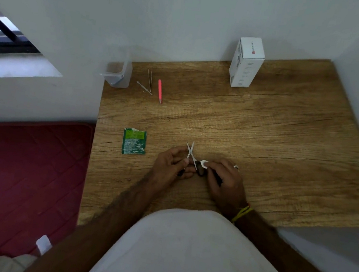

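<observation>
Small scissors (190, 152) with black handles are held over the wooden table (264, 135), blades apart and pointing away from me. My left hand (170, 164) grips one handle, fingers curled round it. My right hand (225, 180) holds the other handle side and pinches a small white piece (204, 163) against it. A ring shows on the right hand and a yellow thread band on its wrist.
A torn green sachet (134, 141) lies left of my hands. At the back left stand a clear plastic container (117, 74), metal tweezers (149, 82) and a pink tool (160, 91). A white box (246, 61) stands upright by the wall. A red mattress (22, 173) lies left of the table.
</observation>
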The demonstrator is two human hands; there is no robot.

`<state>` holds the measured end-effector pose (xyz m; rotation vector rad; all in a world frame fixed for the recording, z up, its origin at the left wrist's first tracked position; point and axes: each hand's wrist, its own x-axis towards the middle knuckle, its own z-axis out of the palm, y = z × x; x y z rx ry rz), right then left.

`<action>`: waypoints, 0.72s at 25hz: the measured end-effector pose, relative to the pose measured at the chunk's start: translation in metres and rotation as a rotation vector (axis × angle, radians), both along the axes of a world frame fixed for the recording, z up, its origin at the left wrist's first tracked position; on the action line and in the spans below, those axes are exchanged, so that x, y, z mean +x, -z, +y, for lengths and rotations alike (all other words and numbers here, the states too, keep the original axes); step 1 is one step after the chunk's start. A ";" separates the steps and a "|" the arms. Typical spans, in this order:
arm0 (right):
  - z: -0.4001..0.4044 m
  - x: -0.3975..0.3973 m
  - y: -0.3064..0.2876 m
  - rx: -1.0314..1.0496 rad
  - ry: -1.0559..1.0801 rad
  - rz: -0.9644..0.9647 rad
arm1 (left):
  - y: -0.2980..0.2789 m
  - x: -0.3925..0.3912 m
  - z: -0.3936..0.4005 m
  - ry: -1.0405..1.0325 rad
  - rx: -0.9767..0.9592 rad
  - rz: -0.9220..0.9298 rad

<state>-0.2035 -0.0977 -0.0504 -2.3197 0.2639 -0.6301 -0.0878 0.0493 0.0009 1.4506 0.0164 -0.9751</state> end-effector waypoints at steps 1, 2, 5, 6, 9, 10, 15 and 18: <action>0.000 0.000 0.000 -0.002 0.010 0.013 | 0.000 0.000 0.000 -0.001 0.004 -0.002; 0.000 0.000 0.000 -0.026 0.005 0.033 | 0.001 0.001 0.000 0.000 0.009 -0.003; 0.000 0.001 -0.002 -0.015 0.008 0.072 | 0.003 0.001 0.001 0.003 0.007 -0.001; 0.001 0.005 -0.005 0.012 0.030 0.064 | 0.003 0.002 0.001 0.004 0.002 -0.001; 0.006 0.023 -0.014 0.028 0.062 0.020 | 0.004 0.003 0.002 0.025 -0.012 -0.022; 0.007 0.028 -0.015 0.009 0.053 0.019 | 0.006 0.003 0.002 0.033 -0.012 -0.033; 0.007 0.034 -0.006 -0.109 -0.040 0.070 | 0.008 0.003 0.003 0.044 -0.011 -0.040; 0.006 0.038 -0.009 -0.182 -0.089 0.093 | 0.010 0.004 0.003 0.039 -0.025 -0.043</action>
